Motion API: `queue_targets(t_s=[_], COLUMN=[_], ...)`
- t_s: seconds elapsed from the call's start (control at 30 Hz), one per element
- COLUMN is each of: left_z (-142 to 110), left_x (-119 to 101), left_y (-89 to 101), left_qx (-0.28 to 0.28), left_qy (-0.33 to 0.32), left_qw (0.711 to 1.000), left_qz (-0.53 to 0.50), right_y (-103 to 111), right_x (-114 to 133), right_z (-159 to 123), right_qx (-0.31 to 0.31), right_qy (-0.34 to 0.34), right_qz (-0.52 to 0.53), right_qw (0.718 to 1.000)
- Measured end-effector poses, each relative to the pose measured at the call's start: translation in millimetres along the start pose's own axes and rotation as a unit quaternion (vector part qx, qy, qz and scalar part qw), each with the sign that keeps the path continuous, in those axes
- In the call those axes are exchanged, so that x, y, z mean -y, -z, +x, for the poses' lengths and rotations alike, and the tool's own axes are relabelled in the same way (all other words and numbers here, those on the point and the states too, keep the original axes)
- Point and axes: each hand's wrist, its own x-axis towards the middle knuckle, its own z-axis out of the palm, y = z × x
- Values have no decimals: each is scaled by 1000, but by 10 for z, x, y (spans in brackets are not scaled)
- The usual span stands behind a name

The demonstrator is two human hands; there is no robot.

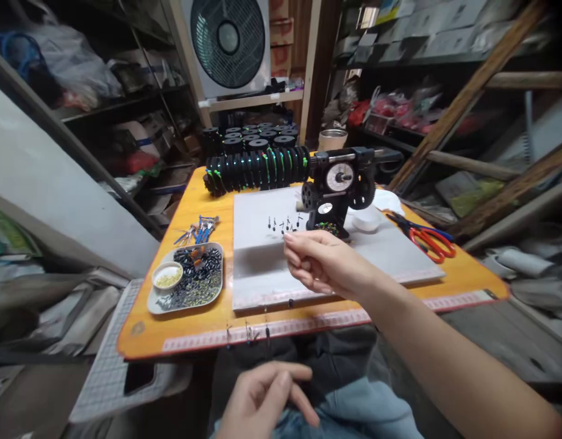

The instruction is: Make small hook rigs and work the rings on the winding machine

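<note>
- The right hand (315, 259) is raised over the white board (253, 286), thumb and forefinger pinched together, the other fingers curled in; whether something thin sits between the tips is too small to tell.
- The small black pieces (274, 228) are just beyond those fingertips, in a loose cluster near the middle of the board, in front of the black machine (333, 213).
- They look light, hard and fiddly, probably smooth enough to slip or roll; best taken by the thicker dark end between the pads of thumb and forefinger, sparing the thin stem, which may bend.
- The left hand (267, 399) rests palm inward above the lap, below the worktop's near edge, fingers loosely parted with nothing seen in them.
- A few more dark bits (267, 333) show along the worktop (141, 317) at its near edge, by the printed strip (194, 340).
- Toward the near left corner, a tray (222, 268) carries loose dark parts (208, 262) and a small cup (169, 288) of yellow beads; such loose stuff would likely spill if knocked.
- A ribbed black roll (258, 169) reaches from the machine along the far edge; red-handled scissors (434, 238) lie toward the right edge.
</note>
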Motion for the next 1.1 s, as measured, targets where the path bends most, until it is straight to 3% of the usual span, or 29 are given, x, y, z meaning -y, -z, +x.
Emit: queue_targets(t_s=[0.1,0.23,0.33,0.4,0.5,0.57,0.63,0.7,0.77,0.87,1.1], left_z=[48,227,386,442,420,362,295,233,181,127,50], left_x=[-122,-383,-523,-553,-490,-393,-278,-173,-101,-60,-33], left_y=[-15,-74,-121,-159,-217,-244,-259,-265,-262,-244,-189], left_qx=[-115,-238,-194,-158,-104,-42,44,117,147,149,167], left_qy=[-62,-241,-329,-344,-304,-260,-204,-128,-68,-29,-10], left_qw=[966,877,843,841,900,953,977,962,941,930,928], left_qz=[225,340,378,386,295,146,-46,-210,-296,-334,-332], right_y=[9,-26,-65,-77,-76,-70,-64,-55,-44,-36,-47], right_x=[17,74,108,108,69,33,7,-8,-16,-24,-10], right_z=[8,9,-13,-31,-45,-38,-21,-2,9,9,-2], right_qx=[23,39,45,42,24,6,-15,-32,-36,-38,-44], right_qy=[-2,-7,-13,-14,-15,-22,-30,-34,-37,-39,-41], right_qz=[-16,-33,-38,-33,-12,7,33,58,66,60,51], right_qw=[1000,999,998,998,1000,1000,999,997,996,997,997])
